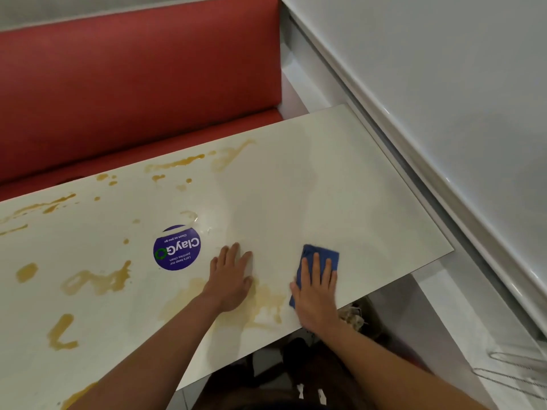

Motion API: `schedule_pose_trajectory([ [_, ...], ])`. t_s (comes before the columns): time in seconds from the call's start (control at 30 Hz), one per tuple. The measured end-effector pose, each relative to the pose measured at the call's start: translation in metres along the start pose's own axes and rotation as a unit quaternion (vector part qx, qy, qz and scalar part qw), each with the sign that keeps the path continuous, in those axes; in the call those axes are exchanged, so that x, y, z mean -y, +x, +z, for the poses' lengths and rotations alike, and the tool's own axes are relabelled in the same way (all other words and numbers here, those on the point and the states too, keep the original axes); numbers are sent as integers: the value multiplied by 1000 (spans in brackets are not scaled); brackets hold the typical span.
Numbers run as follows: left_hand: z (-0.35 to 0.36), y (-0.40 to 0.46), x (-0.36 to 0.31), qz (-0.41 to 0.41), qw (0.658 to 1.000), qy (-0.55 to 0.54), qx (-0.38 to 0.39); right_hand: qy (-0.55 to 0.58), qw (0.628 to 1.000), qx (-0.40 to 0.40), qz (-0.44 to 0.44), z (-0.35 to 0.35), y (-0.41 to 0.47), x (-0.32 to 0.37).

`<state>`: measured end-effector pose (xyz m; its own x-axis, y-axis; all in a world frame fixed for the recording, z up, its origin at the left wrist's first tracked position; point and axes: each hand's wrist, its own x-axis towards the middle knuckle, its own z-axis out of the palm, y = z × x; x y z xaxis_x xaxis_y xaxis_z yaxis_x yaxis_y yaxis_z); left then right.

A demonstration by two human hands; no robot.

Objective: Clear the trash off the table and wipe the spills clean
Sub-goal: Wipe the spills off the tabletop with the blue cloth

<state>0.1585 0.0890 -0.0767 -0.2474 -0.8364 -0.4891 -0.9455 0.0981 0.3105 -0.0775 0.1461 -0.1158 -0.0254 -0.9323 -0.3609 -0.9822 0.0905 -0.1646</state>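
A white table (340,184) carries brown liquid spills (97,281) across its left half and along the far edge, with a paler smear by the near edge between my hands. My right hand (316,294) lies flat with straight fingers on a folded blue cloth (321,254), pressing it to the tabletop near the front edge. My left hand (231,276) rests flat on the table just left of it, fingers spread. The right end of the table looks clean. No loose trash shows on the tabletop.
A round purple sticker (177,247) is stuck on the table left of my left hand. A red booth seat (133,78) runs behind the table. A white wall ledge (444,173) borders the right. Crumpled trash in a dark bin (353,316) sits below the table's edge.
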Motion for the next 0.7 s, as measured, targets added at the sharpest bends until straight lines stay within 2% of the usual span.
schedule_pose_trajectory([
  [0.1,-10,-7,9,30,999,14,39,21,999,32,-22,16,-38,35],
  [0.17,-15,-13,20,59,997,20,55,16,998,58,-18,18,-37,30],
  [0.27,-15,-25,37,85,993,40,71,-67,995,69,-38,-4,-10,1],
  [0.37,-11,-34,48,94,993,44,61,-24,993,71,89,-41,19,-24],
  [0.43,-6,-38,54,94,993,44,52,-10,990,67,127,-51,22,-20],
  [0.57,5,-47,61,104,991,71,51,-43,992,32,114,-10,-7,17],
  [0.63,7,-48,61,103,991,76,49,-10,994,15,112,11,-35,52],
  [0.7,6,-49,60,98,992,74,43,30,997,9,72,26,-60,86],
])
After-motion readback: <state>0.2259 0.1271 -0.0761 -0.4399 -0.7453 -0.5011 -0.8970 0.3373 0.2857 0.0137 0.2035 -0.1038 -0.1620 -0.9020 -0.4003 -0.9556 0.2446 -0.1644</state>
